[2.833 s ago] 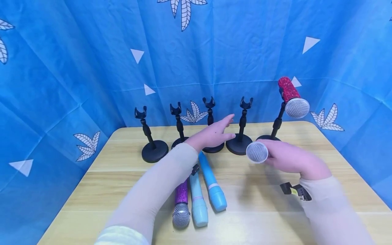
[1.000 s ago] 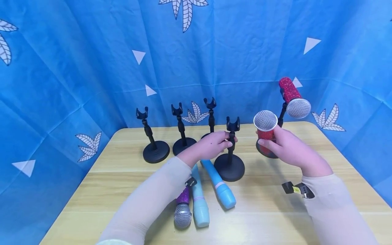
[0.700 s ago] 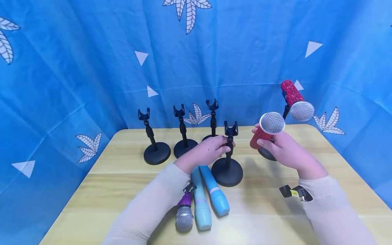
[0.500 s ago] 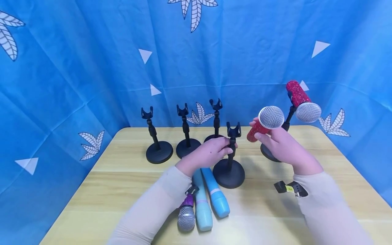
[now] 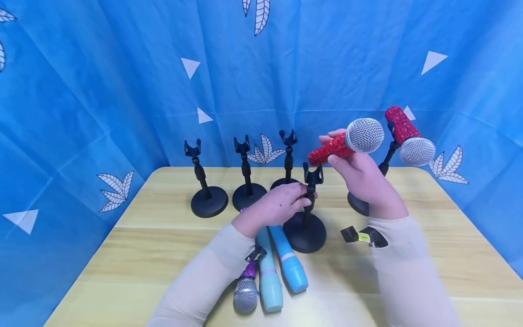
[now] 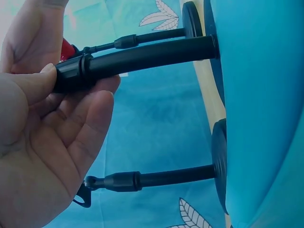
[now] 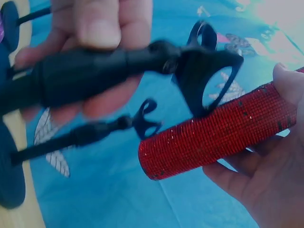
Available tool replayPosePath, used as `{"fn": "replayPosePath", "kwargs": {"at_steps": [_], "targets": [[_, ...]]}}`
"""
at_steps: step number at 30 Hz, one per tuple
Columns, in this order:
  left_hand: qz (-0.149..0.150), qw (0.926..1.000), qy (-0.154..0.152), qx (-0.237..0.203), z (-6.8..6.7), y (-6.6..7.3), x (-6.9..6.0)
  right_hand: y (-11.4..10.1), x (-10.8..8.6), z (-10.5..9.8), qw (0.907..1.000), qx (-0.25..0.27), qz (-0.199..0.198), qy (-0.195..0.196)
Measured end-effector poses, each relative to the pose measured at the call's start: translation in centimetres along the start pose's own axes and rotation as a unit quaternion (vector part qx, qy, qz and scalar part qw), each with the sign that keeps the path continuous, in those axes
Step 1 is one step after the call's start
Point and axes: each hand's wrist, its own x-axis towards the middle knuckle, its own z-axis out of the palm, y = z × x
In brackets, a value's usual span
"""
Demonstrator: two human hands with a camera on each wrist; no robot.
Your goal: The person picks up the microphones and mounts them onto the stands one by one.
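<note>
My left hand (image 5: 274,205) pinches the upper post of a black microphone stand (image 5: 305,234) standing in front of the row. My right hand (image 5: 361,175) grips a red glittery microphone (image 5: 332,151), its silver mesh head tilted up and to the right. The handle's tail end is right at the stand's U-shaped clip (image 7: 204,76); in the right wrist view handle and clip overlap, and I cannot tell whether they touch. Thumb and fingers close around the post (image 6: 142,57) in the left wrist view.
Three bare stands, the leftmost stand (image 5: 209,202) among them, line the back. At right, another stand bears a dark red microphone (image 5: 402,125). A purple microphone (image 5: 246,293), a pale teal microphone (image 5: 270,286) and a blue microphone (image 5: 293,270) lie near my left forearm.
My left hand has taken hold of the stand and drawn it forward and left. My right hand has raised the red microphone, tilted it and brought it left to the clip.
</note>
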Motion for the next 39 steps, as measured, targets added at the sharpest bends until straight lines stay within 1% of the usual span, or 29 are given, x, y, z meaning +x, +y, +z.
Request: {"fn": "replayPosePath", "kwargs": {"at_steps": [3,6,10,14,19,24,29,32,35,39], "targets": [[0.002,1.0,-0.006,0.006,-0.3,0.0,-0.1,-0.5,0.4,0.8,0.9989,0.04,-0.019,0.014],[0.01,0.9999,-0.006,0.011,-0.5,0.0,-0.1,-0.7,0.6,1.6,0.9979,0.054,-0.03,0.016],[0.016,0.9998,0.001,0.013,-0.7,-0.1,0.1,-0.7,1.0,2.5,0.9989,0.038,-0.028,0.0],[0.012,0.9999,0.003,0.007,-0.7,-0.1,0.2,-0.3,1.2,3.1,0.999,0.03,-0.03,-0.014],[0.015,0.9998,0.004,0.012,-0.4,-0.1,0.3,0.1,1.1,3.3,0.9993,0.024,-0.025,-0.013],[0.025,0.9996,0.004,0.015,-0.3,-0.1,0.2,0.5,1.2,3.5,0.9991,0.011,-0.034,-0.022],[0.016,0.9998,0.005,0.008,-0.3,-0.2,0.2,0.7,1.2,3.4,0.9994,0.015,-0.015,-0.027],[0.011,0.9999,0.006,0.003,-0.2,-0.2,0.2,0.7,1.1,3.4,0.9995,0.017,-0.007,-0.025],[0.009,0.9999,0.007,-0.002,-0.1,-0.2,0.2,0.7,1.0,3.4,0.9998,0.006,-0.007,-0.017],[0.008,0.9999,0.01,-0.005,0.0,-0.2,0.2,0.7,1.0,3.5,0.9999,-0.001,-0.009,0.008]]}}
